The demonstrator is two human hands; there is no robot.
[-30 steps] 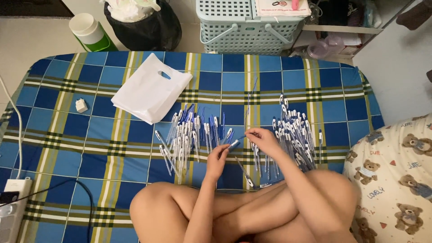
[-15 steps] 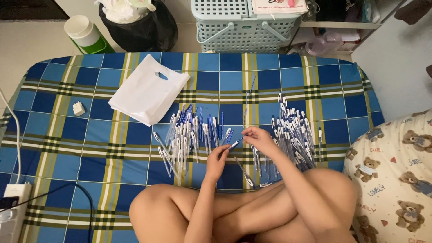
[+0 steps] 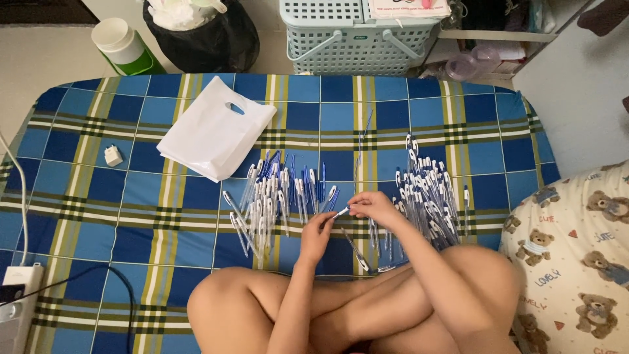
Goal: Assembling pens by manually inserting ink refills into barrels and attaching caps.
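I sit cross-legged on a blue, yellow and green plaid mattress [image 3: 164, 216]. Between both hands I hold one white-and-blue pen [image 3: 340, 212] just above the sheet. My left hand [image 3: 319, 235] pinches its near end and my right hand [image 3: 375, 206] grips its far end. A pile of several pens [image 3: 275, 196] lies to the left of my hands. Another pile of pens [image 3: 429, 196] lies to the right. A few loose pens [image 3: 357, 252] rest under my hands, by my knees.
A white plastic bag [image 3: 213, 134] lies flat at the upper left, with a small white plug [image 3: 113, 155] beside it. Beyond the mattress stand a green-and-white jar [image 3: 121, 46], a black bin bag [image 3: 196, 29] and a pale green basket [image 3: 357, 36]. A teddy-bear pillow [image 3: 576, 255] sits right; a power strip [image 3: 16, 295] lies left.
My hands stay on the same pen at the same spot, shifting only slightly. The view has tilted a little; the pen piles have not moved.
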